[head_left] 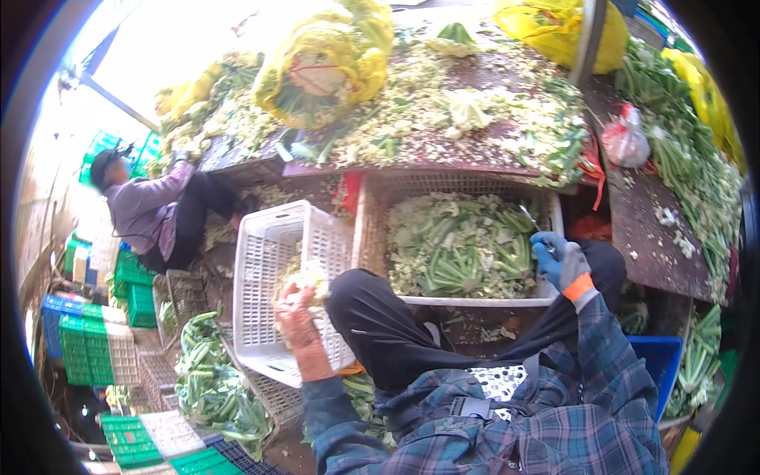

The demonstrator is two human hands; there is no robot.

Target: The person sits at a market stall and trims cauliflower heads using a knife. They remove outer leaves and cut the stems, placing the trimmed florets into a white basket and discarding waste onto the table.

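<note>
My bare left hand [298, 317] is at the white perforated plastic crate [246, 297] on the left, its fingers closed on a piece of cauliflower [313, 279]. In a blue and grey work glove, my right hand [556, 261] grips a small knife [528, 217] with its blade pointing up and left, over the right side of a large white crate [475, 301]. That crate, in front of my knees, holds cauliflower leaves, stalks and crumbs [463, 255].
A worktop [481, 74] strewn with cauliflower scraps lies ahead, bearing a yellow net bag of cauliflower [326, 71]. A metal post [589, 44] stands at its right. Another person [148, 196] sits at the left near stacked green crates [86, 350]. Leaves [214, 380] fill a crate at lower left.
</note>
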